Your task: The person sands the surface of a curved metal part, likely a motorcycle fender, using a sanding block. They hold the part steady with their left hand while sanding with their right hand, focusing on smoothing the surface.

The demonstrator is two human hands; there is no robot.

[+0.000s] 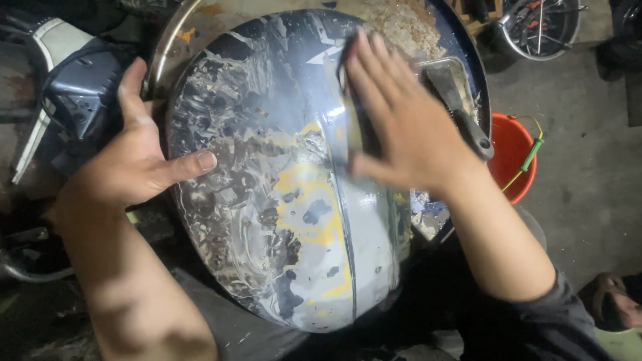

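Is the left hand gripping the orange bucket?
No, the left hand rests on the panel's edge; the bucket sits apart, beyond the right arm.

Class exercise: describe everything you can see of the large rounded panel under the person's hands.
The rounded panel is a domed, glossy shell with a raised ridge running lengthwise. Its dark blue paint is worn into grey, white and yellow patches and looks wet. It lies convex side up over a round basin. The left hand steadies its edge; the right hand presses flat on its upper part.

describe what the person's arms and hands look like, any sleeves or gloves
Both hands are bare: no gloves, rings or watch show on the left hand or the right hand. The left forearm is uncovered as far as the picture shows. A dark grey fabric sleeve is pushed up the right arm.
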